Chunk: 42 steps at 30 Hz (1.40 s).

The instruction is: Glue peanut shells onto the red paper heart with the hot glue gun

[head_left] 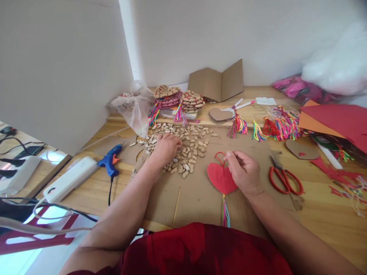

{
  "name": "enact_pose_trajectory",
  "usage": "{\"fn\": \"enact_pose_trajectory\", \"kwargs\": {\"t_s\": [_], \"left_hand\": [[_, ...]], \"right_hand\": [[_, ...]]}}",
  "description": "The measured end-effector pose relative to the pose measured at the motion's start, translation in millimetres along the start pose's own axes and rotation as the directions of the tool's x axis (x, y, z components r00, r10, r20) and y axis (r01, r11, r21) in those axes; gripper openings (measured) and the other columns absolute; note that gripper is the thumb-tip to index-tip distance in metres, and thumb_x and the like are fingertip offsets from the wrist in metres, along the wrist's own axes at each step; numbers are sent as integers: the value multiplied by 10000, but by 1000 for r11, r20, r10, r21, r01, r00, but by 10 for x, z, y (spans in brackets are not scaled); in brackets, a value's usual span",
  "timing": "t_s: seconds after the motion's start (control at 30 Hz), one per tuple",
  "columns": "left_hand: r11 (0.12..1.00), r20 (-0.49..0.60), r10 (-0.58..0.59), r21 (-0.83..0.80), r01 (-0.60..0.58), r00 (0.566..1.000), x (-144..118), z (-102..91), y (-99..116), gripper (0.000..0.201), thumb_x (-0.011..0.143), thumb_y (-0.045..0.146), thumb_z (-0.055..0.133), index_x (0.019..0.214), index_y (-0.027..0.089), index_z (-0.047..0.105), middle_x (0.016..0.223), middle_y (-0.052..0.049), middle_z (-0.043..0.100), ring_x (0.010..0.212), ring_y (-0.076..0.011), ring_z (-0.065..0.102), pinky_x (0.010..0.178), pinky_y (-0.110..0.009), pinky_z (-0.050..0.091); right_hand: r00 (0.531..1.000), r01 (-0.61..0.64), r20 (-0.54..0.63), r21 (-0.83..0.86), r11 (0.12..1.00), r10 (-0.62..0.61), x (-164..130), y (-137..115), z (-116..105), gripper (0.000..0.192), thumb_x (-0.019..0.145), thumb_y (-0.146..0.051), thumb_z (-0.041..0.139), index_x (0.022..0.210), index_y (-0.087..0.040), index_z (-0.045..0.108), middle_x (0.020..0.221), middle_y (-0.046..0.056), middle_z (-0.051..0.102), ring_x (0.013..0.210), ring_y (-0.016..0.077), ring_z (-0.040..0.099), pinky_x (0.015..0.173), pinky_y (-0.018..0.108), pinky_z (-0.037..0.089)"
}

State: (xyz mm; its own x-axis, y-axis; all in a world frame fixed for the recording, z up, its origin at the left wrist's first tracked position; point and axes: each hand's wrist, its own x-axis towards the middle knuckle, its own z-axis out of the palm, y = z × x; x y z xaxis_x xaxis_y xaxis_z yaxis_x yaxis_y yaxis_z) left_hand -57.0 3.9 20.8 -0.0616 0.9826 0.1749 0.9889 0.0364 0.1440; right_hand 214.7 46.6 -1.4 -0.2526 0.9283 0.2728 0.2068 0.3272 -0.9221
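My left hand [168, 146] reaches over a spread of peanut shells [196, 146], its fingers curled down among them with the tips hidden. To the right, a red heart [219, 177] lies on a flat cardboard sheet [197, 206]. It has a red cord loop [219, 156] at the top and a multicoloured tassel [225, 212] hanging from its point. Closed in a pinch, my right hand [245, 170] covers part of the heart's right lobe, its thumb close to the loop. What its fingers hold, if anything, is not visible.
Left of the shells lies a blue glue gun [108, 160] beside a white power strip [71, 179]. Red-handled scissors [283, 177] rest at right. Behind are peanut-covered hearts [192, 101], a plastic bag [133, 105], cardboard hearts [220, 114], tassels [282, 122] and red sheets [338, 124].
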Motion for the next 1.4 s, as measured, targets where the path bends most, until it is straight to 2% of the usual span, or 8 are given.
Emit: {"fn": "enact_pose_trajectory", "kwargs": {"t_s": [0.33,0.53,0.8,0.97,1.07,1.2,1.27,1.4], "left_hand": [[897,-152,-144,-437,64,978,-61,-52,-255,96,899,218,491,876,190,581,813,-23,639,769,-180,587,754,-308,457],[893,-160,-204,-435,116,966,-87,-72,-285,114,897,240,480,886,188,581,817,-29,648,762,-177,591,765,-303,476],[841,-311,-537,-270,469,784,-145,-215,-728,131,884,210,486,912,197,613,908,-72,694,908,-238,641,835,-337,481],[807,-377,-576,-127,576,725,-219,-237,-945,263,855,129,448,967,150,685,999,-165,717,1015,-324,643,906,-437,480],[885,-401,-464,-158,439,790,-177,-210,-793,365,869,115,440,1117,140,706,1043,-143,737,1052,-309,649,960,-436,477],[938,-139,-163,-328,110,977,-88,-120,-428,242,894,221,559,1026,206,761,1032,-57,767,992,-235,679,958,-366,498],[947,-73,-69,-318,42,995,-70,-74,-305,201,888,257,604,1000,229,768,1042,-41,770,1046,-243,660,1016,-400,464],[974,-37,-65,-219,55,997,-71,-22,-246,197,871,267,630,1015,253,763,1082,-43,763,1107,-276,621,1050,-462,422]], "right_hand": [[1000,-13,21,24,1000,12,10,11,-7,360,937,-459,592,709,-185,645,488,-44,462,440,105,420,454,243,331],[999,-33,25,5,999,33,15,4,-9,365,925,-483,606,716,-188,655,484,-41,464,431,109,416,443,247,324],[999,-38,33,-19,999,38,15,23,-18,383,922,-512,601,718,-193,658,488,-38,464,438,117,423,437,253,311],[999,-15,31,-48,999,16,16,-1,-23,389,921,-509,596,697,-195,648,489,-37,461,436,117,424,440,256,314],[999,-10,36,-39,999,11,19,-20,-21,396,914,-519,597,694,-194,652,485,-32,474,436,121,431,437,258,317],[999,-24,38,-20,1000,25,19,-6,-13,406,915,-533,598,695,-195,651,482,-34,471,439,122,439,448,255,330],[999,-25,39,-18,1000,26,17,5,-10,403,915,-532,601,697,-196,651,484,-35,473,442,121,443,450,253,331],[999,-26,43,-4,1000,26,19,4,-12,396,912,-520,605,688,-196,646,484,-35,472,442,118,435,446,251,323]]}}
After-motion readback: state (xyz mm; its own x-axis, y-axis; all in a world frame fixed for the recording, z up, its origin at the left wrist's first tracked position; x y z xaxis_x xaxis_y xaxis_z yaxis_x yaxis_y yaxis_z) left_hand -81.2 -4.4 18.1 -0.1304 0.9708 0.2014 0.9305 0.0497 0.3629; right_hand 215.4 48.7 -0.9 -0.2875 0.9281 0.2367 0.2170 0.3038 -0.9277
